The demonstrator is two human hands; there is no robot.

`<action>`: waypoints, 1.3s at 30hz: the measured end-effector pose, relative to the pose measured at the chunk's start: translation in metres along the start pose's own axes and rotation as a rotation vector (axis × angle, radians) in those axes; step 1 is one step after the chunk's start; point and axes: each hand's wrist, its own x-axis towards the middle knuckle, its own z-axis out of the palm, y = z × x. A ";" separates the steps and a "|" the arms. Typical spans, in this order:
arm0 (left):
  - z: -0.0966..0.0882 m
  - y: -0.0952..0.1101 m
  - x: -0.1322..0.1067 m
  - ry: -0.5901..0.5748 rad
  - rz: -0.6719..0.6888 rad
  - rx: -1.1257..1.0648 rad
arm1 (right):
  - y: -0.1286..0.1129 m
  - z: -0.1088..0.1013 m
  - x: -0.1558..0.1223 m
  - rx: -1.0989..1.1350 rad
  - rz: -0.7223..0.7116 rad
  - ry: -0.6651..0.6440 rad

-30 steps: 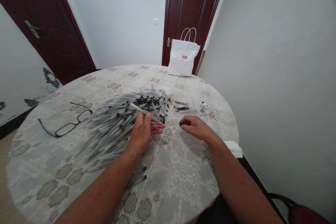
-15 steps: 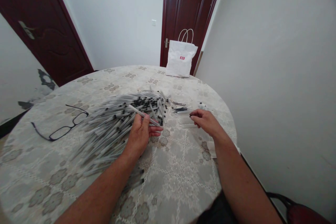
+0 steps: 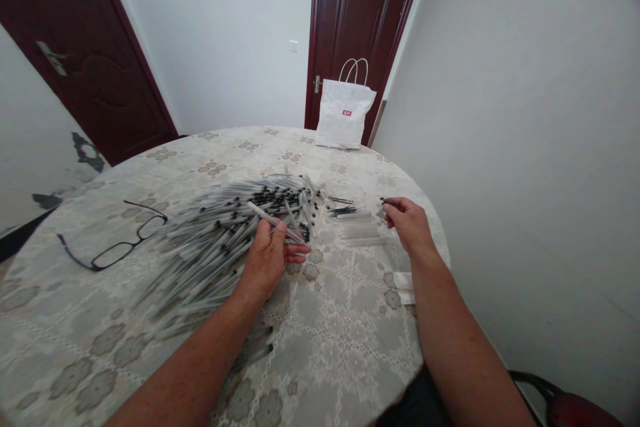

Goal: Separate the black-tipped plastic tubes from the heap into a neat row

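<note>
My left hand pinches a whitish, translucent pen barrel between thumb and fingers, the other fingers stretched out below it. Under and beside this hand spreads a large heap of similar pen barrels, many with black ends. My right hand is closed in a pinch at the right of the table, with a small black cap at its fingertips. Left of it lie a row of clear tubes and a small bunch of thin black refills.
Eyeglasses lie unfolded at the left on the patterned tablecloth. A white paper bag stands at the table's far edge. A small white packet lies beside my right forearm. A wall rises close on the right.
My right hand has moved right and slightly away from me, off the row of clear tubes, to the small black pieces. My left hand keeps its hold on the pen barrel.
</note>
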 end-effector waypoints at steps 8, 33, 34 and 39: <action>0.002 0.002 -0.002 -0.042 -0.005 0.016 | 0.000 0.002 0.001 0.137 -0.029 0.160; -0.005 0.002 0.007 0.089 0.089 0.053 | -0.043 0.058 -0.095 -0.714 -0.567 -0.655; -0.005 0.001 0.006 0.079 0.083 0.045 | -0.042 0.058 -0.095 -0.741 -0.567 -0.641; -0.003 -0.006 0.005 0.011 0.076 0.029 | -0.043 0.066 -0.101 -0.677 -0.661 -0.634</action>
